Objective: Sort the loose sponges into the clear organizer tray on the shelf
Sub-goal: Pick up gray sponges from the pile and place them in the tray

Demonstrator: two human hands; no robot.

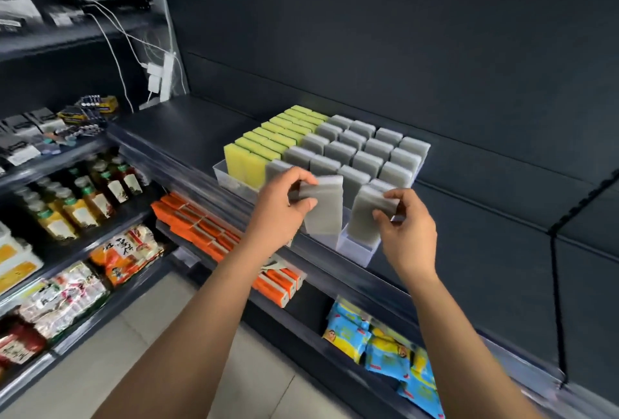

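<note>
A clear organizer tray stands on the dark shelf, its lanes filled with upright sponges: yellow-green ones on the left, several rows of grey ones to the right. My left hand grips a grey sponge standing upright at the front of a middle lane. Beside it, my right hand pinches the top of another grey sponge at the front of the lane to the right. Both sponges reach down into the tray's front end.
The shelf's lip runs just below the tray. Lower shelves hold orange packs and blue snack bags. On the left are bottled drinks, noodle packets and batteries. White cables and a power strip hang at the back left.
</note>
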